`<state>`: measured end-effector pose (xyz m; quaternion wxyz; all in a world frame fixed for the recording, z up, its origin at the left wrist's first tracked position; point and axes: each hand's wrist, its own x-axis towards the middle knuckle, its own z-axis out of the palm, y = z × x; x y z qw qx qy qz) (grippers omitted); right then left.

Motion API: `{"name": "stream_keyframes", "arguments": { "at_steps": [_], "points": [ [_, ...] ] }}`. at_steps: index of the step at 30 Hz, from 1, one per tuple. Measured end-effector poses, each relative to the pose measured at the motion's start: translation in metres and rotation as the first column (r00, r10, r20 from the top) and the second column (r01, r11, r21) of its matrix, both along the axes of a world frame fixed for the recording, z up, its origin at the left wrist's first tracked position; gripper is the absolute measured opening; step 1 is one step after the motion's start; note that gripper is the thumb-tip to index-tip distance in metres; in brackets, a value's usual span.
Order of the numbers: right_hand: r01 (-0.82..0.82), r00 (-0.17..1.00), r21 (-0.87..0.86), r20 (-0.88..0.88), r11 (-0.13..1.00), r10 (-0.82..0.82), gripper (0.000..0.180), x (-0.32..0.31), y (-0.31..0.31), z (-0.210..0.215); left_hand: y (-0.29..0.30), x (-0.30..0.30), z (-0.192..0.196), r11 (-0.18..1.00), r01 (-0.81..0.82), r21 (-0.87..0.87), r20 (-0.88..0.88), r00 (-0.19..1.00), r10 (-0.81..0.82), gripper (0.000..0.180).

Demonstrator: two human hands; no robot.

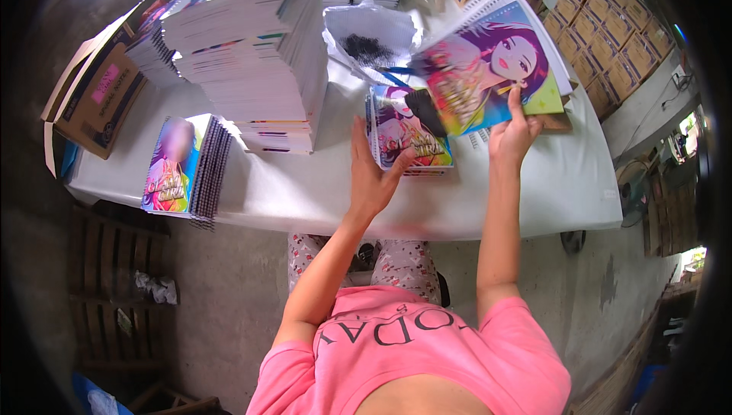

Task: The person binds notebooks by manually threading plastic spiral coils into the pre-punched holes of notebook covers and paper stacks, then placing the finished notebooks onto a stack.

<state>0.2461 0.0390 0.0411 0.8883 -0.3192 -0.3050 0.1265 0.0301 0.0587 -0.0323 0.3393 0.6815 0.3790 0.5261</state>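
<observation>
In front of me a colourful notebook (pixel 488 64) with a woman drawn on its cover is tilted up above the table. My right hand (pixel 515 129) grips its lower edge, fingers pressed on the cover. My left hand (pixel 377 167) is spread beside a low pile of similar notebooks (pixel 393 121), its thumb touching the top cover. A black object (pixel 427 112) lies across that pile, its kind unclear. Behind the pile sits a white bag (pixel 332 26) with small black pieces (pixel 366 47) in it. Blue slim items (pixel 393 77) lie at its front.
A tall stack of page blocks (pixel 252 72) rises left of centre. Spiral notebooks (pixel 183 163) are piled at the front left edge of the white table (pixel 305 194). An open carton (pixel 99 102) stands far left. More cartons (pixel 618 41) are stacked at the back right.
</observation>
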Motion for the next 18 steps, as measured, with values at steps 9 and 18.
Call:
{"name": "stream_keyframes", "arguments": {
  "at_steps": [9,18],
  "points": [
    [-0.450,0.882,-0.320,-0.010,0.834,0.472,0.049,-0.058,-0.102,-0.057,-0.022,-0.091,0.035,0.930,0.327,-0.171,0.322,0.910,-0.260,0.014],
    [-0.387,0.733,-0.698,0.164,0.602,0.660,0.042,-0.078,-0.080,-0.116,-0.021,-0.090,-0.042,0.889,0.303,-0.342,0.354,0.918,-0.177,0.049]
  ]
}}
